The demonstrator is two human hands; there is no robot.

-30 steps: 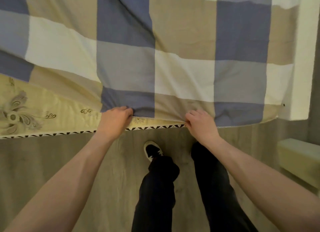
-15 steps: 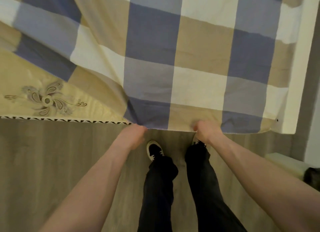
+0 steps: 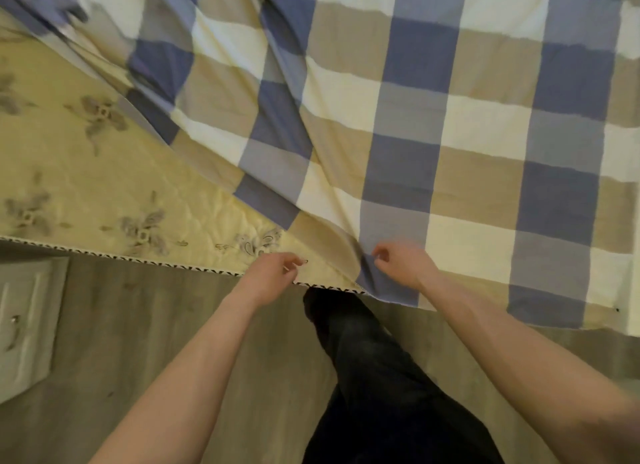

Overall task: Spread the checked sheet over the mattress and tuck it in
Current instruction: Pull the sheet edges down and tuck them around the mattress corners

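My blue, beige and cream checked sheet (image 3: 450,134) lies over the right part of the pale yellow quilted mattress with grey flower print (image 3: 86,172). Its edge runs diagonally from the upper left down to the near side, where it hangs over. The mattress's left part is bare. My right hand (image 3: 403,266) rests curled on the sheet where creases gather (too blurred to tell whether it pinches the cloth). My left hand (image 3: 272,274) hovers at the bare mattress edge, fingers curled in, no cloth in them. My black trousers (image 3: 374,377) stand on the grey wood-look floor (image 3: 138,325).
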